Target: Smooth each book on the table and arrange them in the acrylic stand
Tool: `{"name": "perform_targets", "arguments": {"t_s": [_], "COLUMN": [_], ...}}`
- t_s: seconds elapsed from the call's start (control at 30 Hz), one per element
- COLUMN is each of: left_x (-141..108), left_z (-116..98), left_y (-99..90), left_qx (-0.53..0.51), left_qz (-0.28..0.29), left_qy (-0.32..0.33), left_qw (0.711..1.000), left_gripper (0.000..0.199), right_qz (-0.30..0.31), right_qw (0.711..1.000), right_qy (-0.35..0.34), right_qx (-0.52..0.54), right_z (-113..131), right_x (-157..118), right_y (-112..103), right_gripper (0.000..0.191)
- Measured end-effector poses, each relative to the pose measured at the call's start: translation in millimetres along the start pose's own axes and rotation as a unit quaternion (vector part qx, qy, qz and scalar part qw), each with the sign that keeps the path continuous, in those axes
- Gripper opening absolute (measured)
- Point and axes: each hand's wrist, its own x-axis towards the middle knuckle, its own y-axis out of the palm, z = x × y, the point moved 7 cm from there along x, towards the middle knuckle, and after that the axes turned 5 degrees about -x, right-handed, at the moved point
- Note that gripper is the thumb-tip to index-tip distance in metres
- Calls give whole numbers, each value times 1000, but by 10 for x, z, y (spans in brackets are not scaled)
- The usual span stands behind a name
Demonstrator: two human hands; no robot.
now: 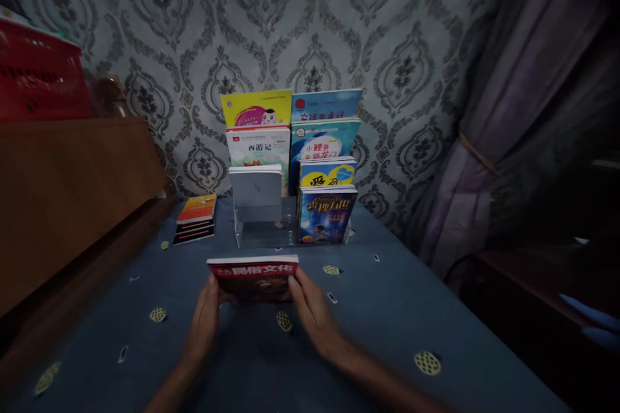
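Between my hands is a dark red book [254, 282] with white lettering on its cover, tilted over the blue cloth. My left hand [206, 313] is closed on its left edge, and my right hand [312, 310] grips the right edge. Beyond it stands a clear stepped book rack [266, 232]. On the rack's left side are a yellow book [256, 106], a white book [259, 148] and a pale grey-covered book [258, 190]. Its right side bears blue books [325, 135], a yellow-and-blue book [327, 173] and, in front, a dark blue book [325, 216].
A small stack of orange and black books [196, 216] lies left of the rack on the patterned blue cloth [382, 310]. A wooden cabinet [72, 193] with a red basket [41, 74] on it borders the left. A tied curtain [484, 135] hangs at the right.
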Motion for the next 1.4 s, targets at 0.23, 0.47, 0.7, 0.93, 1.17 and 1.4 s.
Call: {"name": "perform_targets", "arguments": {"t_s": [0.23, 0.47, 0.7, 0.93, 1.17, 1.4], "left_x": [149, 573, 1487, 1977, 2137, 2177], "left_z": [91, -423, -983, -974, -747, -616], "left_y": [218, 81, -199, -40, 35, 87], "left_qx": [-163, -168, -224, -298, -330, -334], "left_qz": [-58, -80, -182, -149, -152, -148], "left_qy": [-162, -64, 113, 137, 114, 117], "left_qw": [972, 980, 951, 933, 925, 924], "left_gripper": [70, 69, 67, 69, 70, 71], "right_qz": [-24, -61, -158, -180, -163, -156], "right_qw": [1000, 997, 972, 965, 971, 972], "right_qy": [8, -54, -176, -188, -170, -171], "right_qx": [19, 2, -15, -22, -34, -31], "right_z": [-280, 118, 525, 388, 236, 123], "right_x": [129, 612, 1394, 1740, 1880, 1927], "right_y": [161, -59, -406, -444, -394, -344], "right_gripper": [50, 46, 42, 37, 35, 29]}}
